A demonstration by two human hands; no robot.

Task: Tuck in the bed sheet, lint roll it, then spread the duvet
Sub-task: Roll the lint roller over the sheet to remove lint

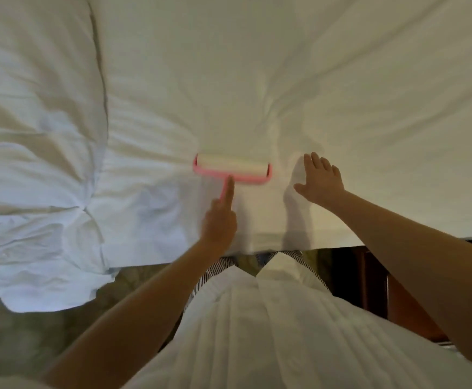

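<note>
Hands work apart: left hand (pixel 219 220) grips the pink lint roller (pixel 233 167) by its handle, right hand (pixel 320 181) lies flat on the bed sheet (pixel 257 80) just beside it; hold the fabric taut and roll in straight, overlapping passes.

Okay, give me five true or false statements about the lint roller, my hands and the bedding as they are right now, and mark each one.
1. The left hand grips the lint roller by its handle. True.
2. The right hand is balled into a fist. False: it is open with its fingers straight, down at the bed sheet just right of the roller.
3. The roller head lies on the bed sheet. True.
4. The duvet is spread smooth over the whole bed. False: it lies bunched at the left, hanging over the bed's near edge.
5. The lint roller has a blue frame. False: it is pink.
</note>
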